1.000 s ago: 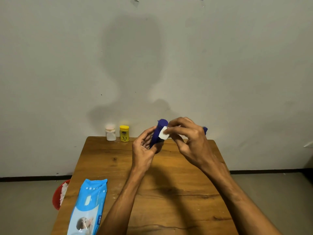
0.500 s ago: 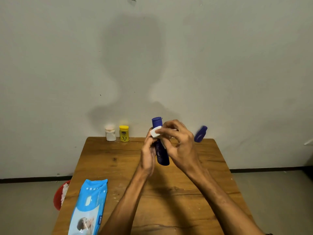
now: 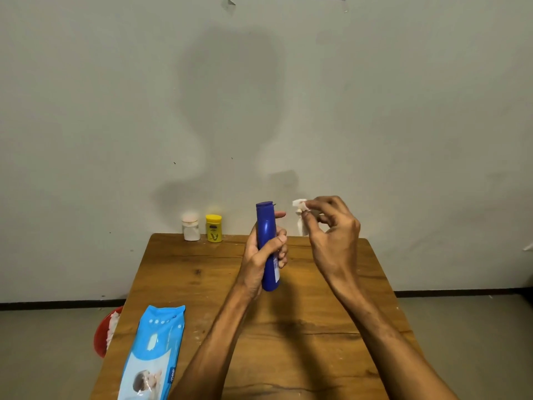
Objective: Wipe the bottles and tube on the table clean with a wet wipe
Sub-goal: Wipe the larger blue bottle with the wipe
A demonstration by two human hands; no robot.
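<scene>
Left hand (image 3: 253,264) wraps round a tall blue plastic bottle (image 3: 265,223), held upright and cap up above the centre of the brown wooden table (image 3: 202,284). Right hand (image 3: 334,241) pinches a crumpled white wet wipe (image 3: 299,204) at 3 o'clock of the cap, apart from it. Small white bottle (image 3: 191,228) and yellow bottle (image 3: 213,228) at the table's 11 o'clock. Blue wipes pack (image 3: 155,350) at 7.

Wipes pack (image 3: 153,353) lies near-left on the table (image 3: 178,272), two jars (image 3: 191,226) at its far edge.

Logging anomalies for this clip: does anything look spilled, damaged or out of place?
Nothing stands out. The left hand holds the blue bottle upright; the right hand pinches the wet wipe beside it, not touching it. No spill shows on the table.
</scene>
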